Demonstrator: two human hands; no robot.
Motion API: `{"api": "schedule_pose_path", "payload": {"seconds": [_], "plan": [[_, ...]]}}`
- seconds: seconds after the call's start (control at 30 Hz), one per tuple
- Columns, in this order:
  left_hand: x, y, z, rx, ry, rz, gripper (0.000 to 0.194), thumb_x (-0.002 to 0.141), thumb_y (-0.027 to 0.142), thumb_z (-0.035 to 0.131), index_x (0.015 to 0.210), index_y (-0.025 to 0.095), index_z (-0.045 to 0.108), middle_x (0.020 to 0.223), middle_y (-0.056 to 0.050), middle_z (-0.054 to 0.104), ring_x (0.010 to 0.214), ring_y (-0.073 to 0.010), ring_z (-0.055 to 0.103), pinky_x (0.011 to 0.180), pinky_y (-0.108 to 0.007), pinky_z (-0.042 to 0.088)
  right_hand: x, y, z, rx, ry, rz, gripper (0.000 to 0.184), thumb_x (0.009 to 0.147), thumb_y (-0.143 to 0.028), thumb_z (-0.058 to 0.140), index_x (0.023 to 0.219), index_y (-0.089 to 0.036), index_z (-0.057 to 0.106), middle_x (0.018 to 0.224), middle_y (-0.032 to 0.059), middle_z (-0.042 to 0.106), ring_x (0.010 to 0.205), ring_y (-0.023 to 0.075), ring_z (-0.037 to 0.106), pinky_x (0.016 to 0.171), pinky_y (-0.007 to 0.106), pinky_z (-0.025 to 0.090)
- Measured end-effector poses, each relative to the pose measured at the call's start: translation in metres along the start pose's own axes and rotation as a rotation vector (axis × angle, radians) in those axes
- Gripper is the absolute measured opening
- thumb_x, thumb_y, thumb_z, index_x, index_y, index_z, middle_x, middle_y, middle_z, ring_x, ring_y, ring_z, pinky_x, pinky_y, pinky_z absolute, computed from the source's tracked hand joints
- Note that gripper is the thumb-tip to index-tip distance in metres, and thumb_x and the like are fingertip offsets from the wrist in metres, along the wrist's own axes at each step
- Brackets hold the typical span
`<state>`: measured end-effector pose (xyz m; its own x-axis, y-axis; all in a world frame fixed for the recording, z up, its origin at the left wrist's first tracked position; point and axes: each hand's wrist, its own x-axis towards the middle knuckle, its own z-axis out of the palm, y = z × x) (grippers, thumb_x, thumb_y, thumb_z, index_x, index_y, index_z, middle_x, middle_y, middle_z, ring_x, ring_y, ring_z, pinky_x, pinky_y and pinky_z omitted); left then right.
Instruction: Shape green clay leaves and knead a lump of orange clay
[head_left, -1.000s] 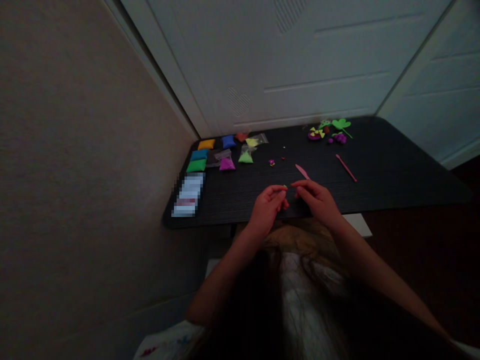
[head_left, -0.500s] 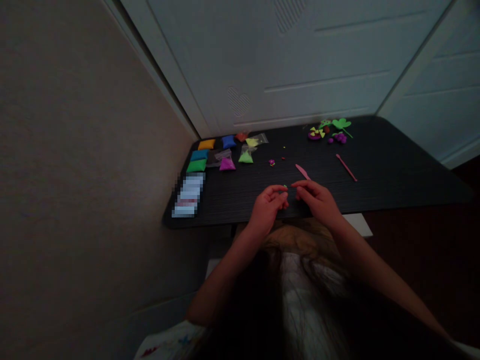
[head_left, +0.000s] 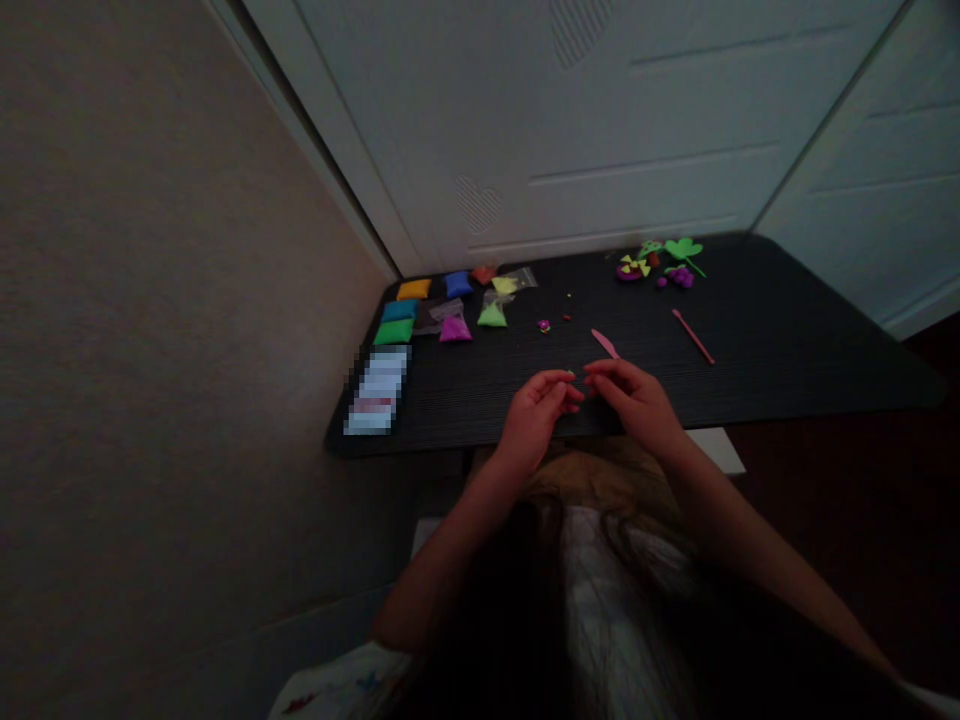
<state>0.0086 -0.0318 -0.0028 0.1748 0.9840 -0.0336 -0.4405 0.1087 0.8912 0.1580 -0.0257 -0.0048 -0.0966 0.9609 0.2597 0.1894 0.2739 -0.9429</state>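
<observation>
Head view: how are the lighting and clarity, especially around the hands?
The head view is dim, the tabletop nearly black; in the head view, the bright rectangle is pixelated; also in the head view, the speck by the left hand is too small to identify.

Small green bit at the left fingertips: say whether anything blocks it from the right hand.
Nothing visible stands between the small green bit and the right hand, only a narrow gap beside the left hand. The pink knife lies beyond the right hand, off that line.
</observation>
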Motion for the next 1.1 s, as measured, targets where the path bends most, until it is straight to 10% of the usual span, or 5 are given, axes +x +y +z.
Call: {"api": "schedule_pose_path", "payload": {"seconds": [1.1], "plan": [[-0.0005,-0.0004,-0.0023,0.100,-0.042,0.017,0.014,0.075,0.026,0.058,0.085,0.016,0.060,0.055,0.004,0.051,0.058,-0.0080,0.050,0.060,-0.022,0.038,-0.0010,-0.0064,-0.0015,-0.062,-0.013,0.041,0.023,0.081,-0.034,0.049,0.094,-0.020,0.062,0.070,-0.0009,0.058,0.065,0.0116,0.053,0.061,0.025,0.040]]}}
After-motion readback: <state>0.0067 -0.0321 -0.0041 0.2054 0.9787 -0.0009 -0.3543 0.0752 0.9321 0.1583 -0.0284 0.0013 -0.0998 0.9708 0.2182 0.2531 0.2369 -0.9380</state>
